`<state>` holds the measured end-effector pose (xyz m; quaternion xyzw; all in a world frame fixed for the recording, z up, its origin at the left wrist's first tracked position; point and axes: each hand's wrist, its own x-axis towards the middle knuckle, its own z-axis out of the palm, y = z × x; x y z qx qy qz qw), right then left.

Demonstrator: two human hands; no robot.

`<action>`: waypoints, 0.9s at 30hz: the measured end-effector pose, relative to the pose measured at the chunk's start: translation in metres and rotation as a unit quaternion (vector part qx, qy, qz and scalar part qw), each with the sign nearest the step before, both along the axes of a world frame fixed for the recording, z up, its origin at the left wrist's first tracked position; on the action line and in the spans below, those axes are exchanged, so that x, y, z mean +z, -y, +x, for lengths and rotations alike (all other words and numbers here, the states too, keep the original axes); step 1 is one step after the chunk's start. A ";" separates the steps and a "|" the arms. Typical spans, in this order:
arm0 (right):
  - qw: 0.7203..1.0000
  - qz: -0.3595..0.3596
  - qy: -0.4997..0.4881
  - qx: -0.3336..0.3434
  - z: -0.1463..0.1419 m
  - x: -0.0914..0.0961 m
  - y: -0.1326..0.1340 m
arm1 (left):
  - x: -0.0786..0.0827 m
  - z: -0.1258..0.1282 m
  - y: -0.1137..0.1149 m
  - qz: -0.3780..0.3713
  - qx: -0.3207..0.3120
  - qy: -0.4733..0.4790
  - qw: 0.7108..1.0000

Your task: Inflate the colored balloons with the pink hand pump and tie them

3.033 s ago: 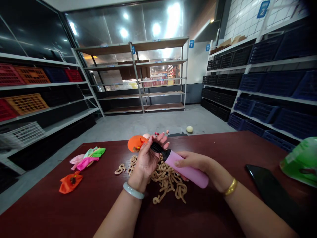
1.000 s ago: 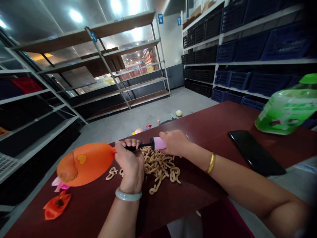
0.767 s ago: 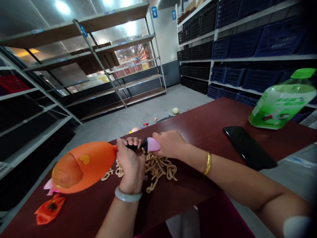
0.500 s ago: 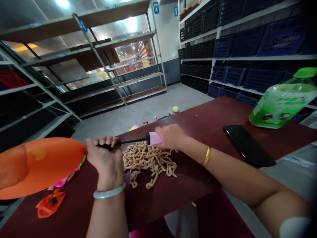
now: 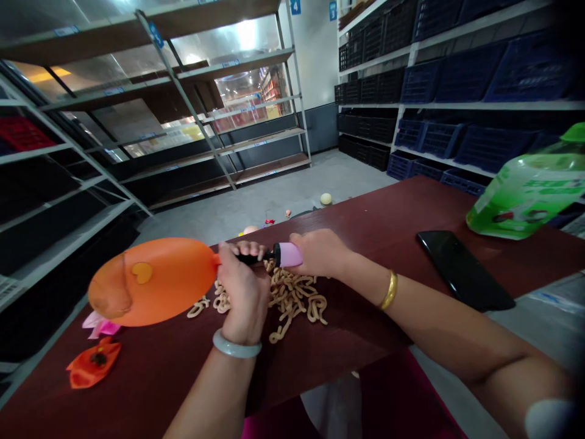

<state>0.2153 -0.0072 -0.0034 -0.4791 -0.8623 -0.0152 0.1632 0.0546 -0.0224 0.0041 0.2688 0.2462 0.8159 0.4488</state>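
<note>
An inflated orange balloon (image 5: 173,277) with a heart-shaped mark extends left from my left hand (image 5: 244,277). That hand is closed around the black end of a balloon pump (image 5: 289,254), right where the balloon's neck sits. My right hand (image 5: 322,253) grips the pump's pink part; most of this part is inside my fingers. Only a short black stretch shows between my hands. Below them, a heap of tan curly strands (image 5: 297,289) lies on the dark red table (image 5: 361,323), partly hidden by my left hand.
A crumpled orange piece (image 5: 95,363) and a pink one (image 5: 99,324) lie at the table's left. To the right are a black phone (image 5: 464,268) and a green-capped bottle (image 5: 521,198). Shelves with blue crates (image 5: 484,146) line the back, and a pale ball (image 5: 326,199) is on the floor.
My left hand has moved right, towards my right hand, bringing the balloon with it. The black rod showing between my hands has shortened. My right hand has hardly moved.
</note>
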 end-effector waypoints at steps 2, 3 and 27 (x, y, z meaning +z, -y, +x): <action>1.000 -0.005 -0.011 -0.006 -0.005 -0.001 0.005 | -0.003 0.008 0.002 -0.003 -0.012 -0.003 1.000; 1.000 -0.004 -0.015 -0.007 -0.007 -0.002 0.007 | -0.003 0.010 0.004 -0.002 -0.011 -0.004 1.000; 1.000 0.006 -0.007 0.014 0.006 -0.008 -0.013 | 0.026 -0.027 0.010 0.039 0.080 -0.038 0.995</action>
